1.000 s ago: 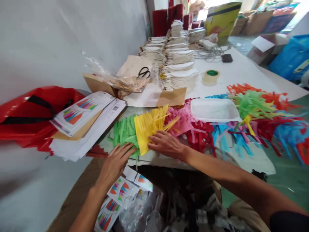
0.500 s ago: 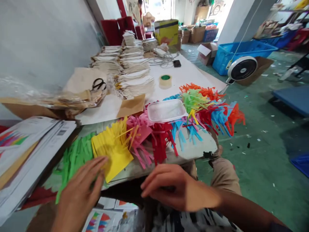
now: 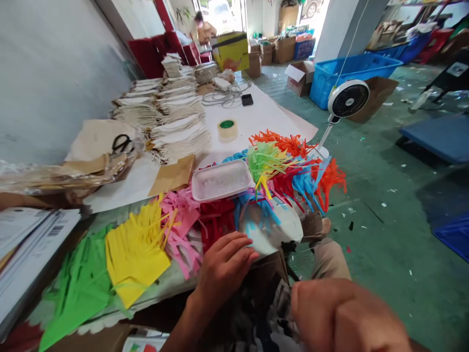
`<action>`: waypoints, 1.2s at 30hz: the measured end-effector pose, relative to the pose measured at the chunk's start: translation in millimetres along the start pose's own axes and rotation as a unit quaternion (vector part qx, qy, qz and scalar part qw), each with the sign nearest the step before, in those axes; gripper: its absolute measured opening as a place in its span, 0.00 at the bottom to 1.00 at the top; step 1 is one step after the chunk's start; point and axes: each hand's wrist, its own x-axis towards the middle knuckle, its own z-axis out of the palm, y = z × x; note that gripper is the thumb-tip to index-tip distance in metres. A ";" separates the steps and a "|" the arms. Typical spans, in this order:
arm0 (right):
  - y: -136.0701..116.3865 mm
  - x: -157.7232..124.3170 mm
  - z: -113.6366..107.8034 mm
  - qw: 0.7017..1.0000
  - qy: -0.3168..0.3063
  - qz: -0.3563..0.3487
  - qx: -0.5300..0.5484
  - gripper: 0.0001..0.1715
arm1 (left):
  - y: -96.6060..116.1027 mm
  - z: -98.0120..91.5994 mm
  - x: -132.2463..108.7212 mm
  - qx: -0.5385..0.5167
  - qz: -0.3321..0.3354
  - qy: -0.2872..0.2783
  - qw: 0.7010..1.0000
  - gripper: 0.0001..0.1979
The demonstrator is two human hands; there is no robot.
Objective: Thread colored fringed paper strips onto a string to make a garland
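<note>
Yellow fringed paper, green fringed paper

Left of the left hand, the fringed yellow paper looked thin and matt. Beyond that hand sat a glossy white plastic tray, and past the right hand the green floor looked smooth and painted.

Logged from my station: on the bench, fringed paper sheets lie in a row before the stacked paper bundles, with a plastic tray on them and a roll of tape behind it. Scissors lie left of the bundles, printed sheets further left and nearer me. On the floor to the right stand a fan and, behind it, a crate.
</note>
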 end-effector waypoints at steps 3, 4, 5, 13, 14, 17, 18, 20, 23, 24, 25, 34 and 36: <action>6.9 -17.3 -11.9 0.996 0.078 0.052 0.010 0.18 | 3.1 4.2 7.0 0.009 0.012 0.000 1.000 0.04; 11.1 -27.3 -14.7 0.992 0.081 0.089 -0.025 0.18 | 3.5 2.2 5.1 0.013 0.017 0.002 1.000 0.04; 16.8 -37.6 -16.7 0.989 0.075 0.116 -0.054 0.19 | 3.3 -1.8 0.3 0.016 0.017 -0.002 1.000 0.04; 122.4 -51.4 49.0 0.922 -0.299 0.225 -0.095 0.13 | 12.4 -77.6 -154.9 0.060 -0.382 0.022 0.922 0.22; 139.5 -49.8 67.9 0.905 -0.343 0.221 -0.123 0.10 | 19.0 -83.4 -179.9 0.062 -0.448 0.050 0.890 0.23; 182.4 -51.6 117.9 0.853 -0.413 0.235 -0.214 0.16 | 43.0 -88.2 -246.7 0.074 -0.559 0.094 0.820 0.26; 191.8 -54.5 130.9 0.840 -0.425 0.243 -0.236 0.16 | 52.1 -86.7 -265.9 0.074 -0.579 0.093 0.807 0.26; 201.1 -64.0 153.0 0.812 -0.455 0.253 -0.265 0.14 | 72.8 -81.4 -300.3 0.058 -0.617 0.078 0.781 0.24; 196.2 -84.7 181.9 0.768 -0.531 0.237 -0.268 0.12 | 109.7 -72.6 -340.9 0.011 -0.659 0.045 0.751 0.19; 192.3 -92.5 191.2 0.757 -0.554 0.227 -0.262 0.12 | 122.8 -69.5 -351.2 -0.007 -0.669 0.038 0.742 0.17; 188.4 -100.3 200.1 0.747 -0.573 0.217 -0.258 0.12 | 135.6 -66.0 -359.9 -0.022 -0.677 0.037 0.735 0.15; 188.5 -158.1 252.4 0.731 -0.586 0.199 -0.288 0.14 | 209.5 -22.7 -386.9 -0.040 -0.684 0.078 0.724 0.24; 190.8 -162.8 255.5 0.744 -0.574 0.198 -0.278 0.13 | 213.5 -16.7 -387.1 -0.039 -0.672 0.064 0.737 0.28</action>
